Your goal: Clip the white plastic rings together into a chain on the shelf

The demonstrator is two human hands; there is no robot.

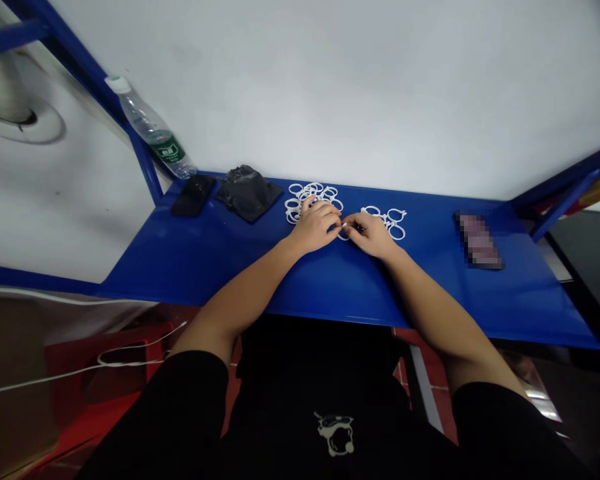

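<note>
My left hand [317,225] and my right hand [371,233] rest on the blue shelf [205,260], fingertips meeting at the middle. Both pinch a small white plastic ring [344,231] between them. Behind my left hand lies a pile of several white rings [306,195]. A smaller group of white rings [395,222] lies just beyond my right hand. Most of the pinched ring is hidden by my fingers.
A plastic water bottle [153,130] leans against the blue frame post at the back left. A black phone [193,195] and a crumpled black bag [247,191] lie left of the rings. A blurred flat object [479,241] lies at right. White wall behind.
</note>
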